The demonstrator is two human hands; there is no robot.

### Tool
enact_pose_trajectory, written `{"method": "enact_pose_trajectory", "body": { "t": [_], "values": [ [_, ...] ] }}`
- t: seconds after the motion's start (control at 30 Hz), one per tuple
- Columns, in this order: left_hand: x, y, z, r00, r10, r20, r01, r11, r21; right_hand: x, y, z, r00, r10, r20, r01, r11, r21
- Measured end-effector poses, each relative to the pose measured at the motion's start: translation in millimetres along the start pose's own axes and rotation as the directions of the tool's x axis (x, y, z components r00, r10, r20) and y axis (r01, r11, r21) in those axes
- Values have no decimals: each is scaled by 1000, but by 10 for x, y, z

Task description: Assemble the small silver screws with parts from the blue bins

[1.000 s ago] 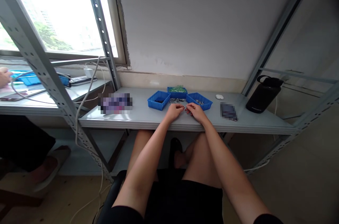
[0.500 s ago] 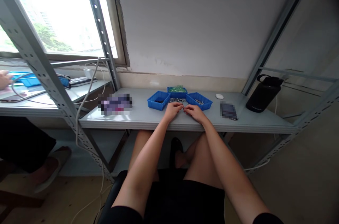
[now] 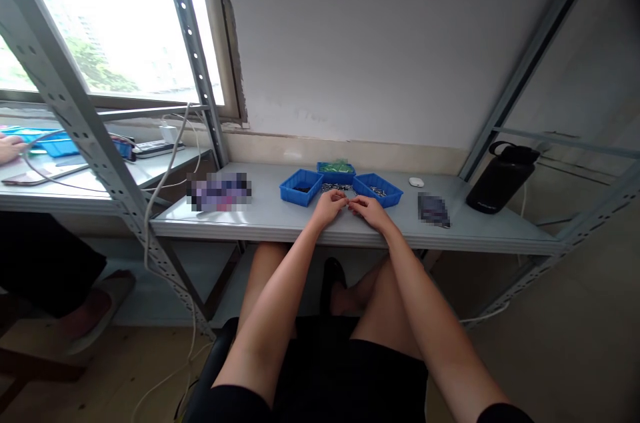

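Note:
Over the front half of the bench, my left hand (image 3: 330, 207) and my right hand (image 3: 369, 211) meet fingertip to fingertip. Both are closed in a pinch; whatever lies between the fingers is too small to make out. Just behind them is a pile of small metal parts (image 3: 336, 187). A blue bin (image 3: 289, 193) with dark pieces stands to the left. The right-hand blue bin (image 3: 395, 198) holds small shiny metal pieces. At the back, a third blue bin (image 3: 336, 177) contains green plastic packaging (image 3: 336, 167).
On the right stand a black bottle (image 3: 501, 177), a white case (image 3: 416, 182) and a blurred dark item (image 3: 433, 209). A blurred purple item (image 3: 220, 193) lies left. Metal shelf posts (image 3: 107, 143) flank the bench (image 3: 260, 219). Another person's hand (image 3: 10, 148) shows at far left.
The view has shifted slightly. My hands stay together in the same place, with only a small change in the fingers.

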State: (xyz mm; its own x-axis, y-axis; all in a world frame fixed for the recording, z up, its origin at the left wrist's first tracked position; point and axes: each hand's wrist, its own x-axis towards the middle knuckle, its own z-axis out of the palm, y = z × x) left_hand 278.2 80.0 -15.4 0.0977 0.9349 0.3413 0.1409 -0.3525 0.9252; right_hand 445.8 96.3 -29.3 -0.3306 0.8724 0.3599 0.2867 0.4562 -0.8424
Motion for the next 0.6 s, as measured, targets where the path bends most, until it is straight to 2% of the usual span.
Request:
{"method": "enact_pose_trajectory", "body": {
  "t": [0.1, 0.23, 0.43, 0.6],
  "values": [
    [10, -4, 3, 1000, -19, -14, 19, 999, 31, 5, 8, 11, 998, 41, -44, -37, 996, 87],
    [-11, 47, 2, 999, 18, 27, -21, 992, 124, 12, 9, 19, 992, 82, -96, -67, 987, 149],
    [-35, 100, 1, 999, 43, 29, -47, 988, 149, 2, 2, 13, 997, 49, -66, -41, 992, 116],
    [-28, 90, -9, 999, 29, 24, -31, 993, 113, 7, 12, 16, 995, 84, -61, -76, 990, 121]
  ]
}}
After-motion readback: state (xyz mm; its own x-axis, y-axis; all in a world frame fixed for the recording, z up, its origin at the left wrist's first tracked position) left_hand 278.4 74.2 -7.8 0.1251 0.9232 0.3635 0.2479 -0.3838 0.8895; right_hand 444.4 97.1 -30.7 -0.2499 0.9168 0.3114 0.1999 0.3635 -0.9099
